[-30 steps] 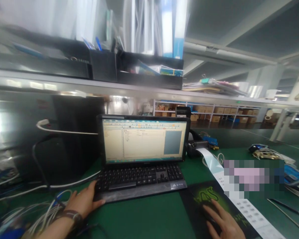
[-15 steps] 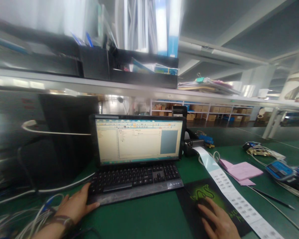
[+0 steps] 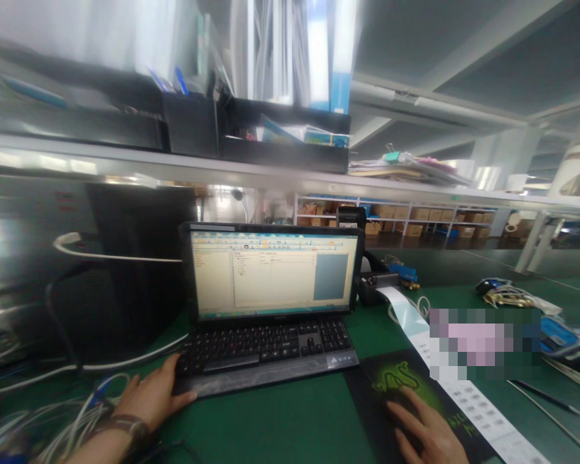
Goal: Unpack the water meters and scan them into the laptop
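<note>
My left hand (image 3: 147, 396) lies at the left end of a black keyboard (image 3: 270, 351), thumb stretched along its front edge and fingers apart at its side. Over on the right, my right hand (image 3: 432, 428) is curved over a dark computer mouse (image 3: 400, 407), which the fingers partly hide. Under the mouse is a black mouse pad (image 3: 367, 383) with a green design. Behind the keyboard stands a monitor (image 3: 275, 274) with a software window lit up; its text is too small to read.
A strip of printed labels (image 3: 468, 399) runs from a black device (image 3: 379, 281) past the mouse pad. Loose cables (image 3: 72, 425) lie at left, and a pen (image 3: 546, 394) at right. Above the monitor, a shelf (image 3: 270, 177) carries black trays and papers. Part of the right side is pixelated.
The whole view has shifted slightly, so things appear a little further right. Both hands keep their places at the keyboard and mouse.
</note>
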